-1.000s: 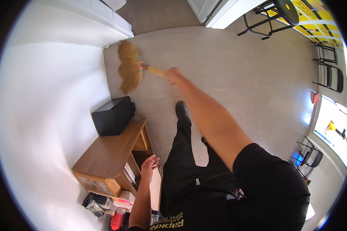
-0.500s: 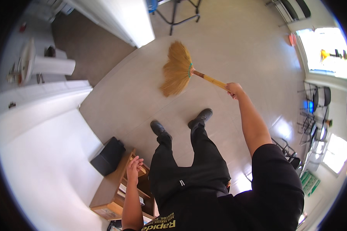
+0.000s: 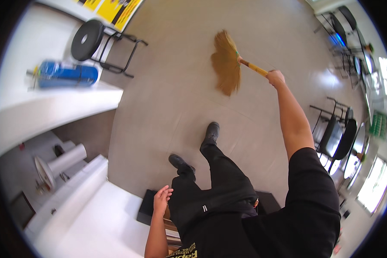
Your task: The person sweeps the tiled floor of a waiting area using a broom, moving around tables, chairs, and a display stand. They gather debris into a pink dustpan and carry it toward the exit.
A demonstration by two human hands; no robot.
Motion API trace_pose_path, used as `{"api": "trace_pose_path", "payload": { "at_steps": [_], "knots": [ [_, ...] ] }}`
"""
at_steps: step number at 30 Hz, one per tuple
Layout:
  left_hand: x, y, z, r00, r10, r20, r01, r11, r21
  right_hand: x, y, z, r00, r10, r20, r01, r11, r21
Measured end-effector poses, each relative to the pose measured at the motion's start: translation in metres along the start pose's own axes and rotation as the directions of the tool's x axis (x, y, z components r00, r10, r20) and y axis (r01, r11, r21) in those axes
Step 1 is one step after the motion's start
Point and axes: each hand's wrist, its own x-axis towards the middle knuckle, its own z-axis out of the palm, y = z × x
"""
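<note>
A soft broom (image 3: 226, 64) with a fan of tan bristles and a yellow handle is out ahead of my feet. Around the upper end of its handle, my right hand (image 3: 276, 78) is closed, with the arm stretched forward. The bristles lie at floor level and look slightly blurred at their lower edge. Near my left thigh, my left hand (image 3: 162, 198) hangs with nothing in it, its fingers loosely apart.
A black stool (image 3: 88, 41) and a blue cylinder (image 3: 68, 74) are by the white wall at upper left. Below them a doorway shows a white sink (image 3: 45, 172). Black chairs (image 3: 337, 133) line the right side. A black box (image 3: 146, 208) stands beside my left hand.
I have stepped forward and turned, so the stool and blue cylinder now show fully. The broom, still in my right hand, lies farther right in the picture. My left hand stays low and free.
</note>
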Motion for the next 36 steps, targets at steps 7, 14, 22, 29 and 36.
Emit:
{"api": "trace_pose_path", "payload": {
  "at_steps": [7, 14, 22, 29, 36],
  "knots": [
    [0.03, 0.095, 0.009, 0.999, 0.008, 0.051, -0.018, 0.979, 0.203, -0.036, 0.089, -0.009, 0.972, 0.035, -0.232, 0.046, 0.942, 0.333],
    [0.095, 0.154, 0.013, 0.976, -0.048, 0.214, -0.058, 0.885, 0.463, -0.264, 0.233, 0.065, 0.977, 0.163, -0.137, -0.06, 0.828, 0.557],
    [0.159, 0.24, 0.052, 0.976, -0.021, 0.218, -0.118, 0.787, 0.606, -0.601, 0.347, 0.154, 0.396, 0.033, 0.918, -0.912, 0.135, 0.388],
    [0.15, 0.288, 0.142, 0.93, -0.046, 0.364, -0.245, 0.66, 0.711, -0.662, 0.396, 0.168, 0.335, 0.424, 0.841, -0.877, 0.467, 0.114],
    [0.142, 0.333, 0.2, 0.933, -0.015, 0.36, -0.269, 0.634, 0.725, -0.541, 0.436, 0.229, 0.578, 0.643, 0.503, -0.737, 0.675, -0.016]
  ]
}}
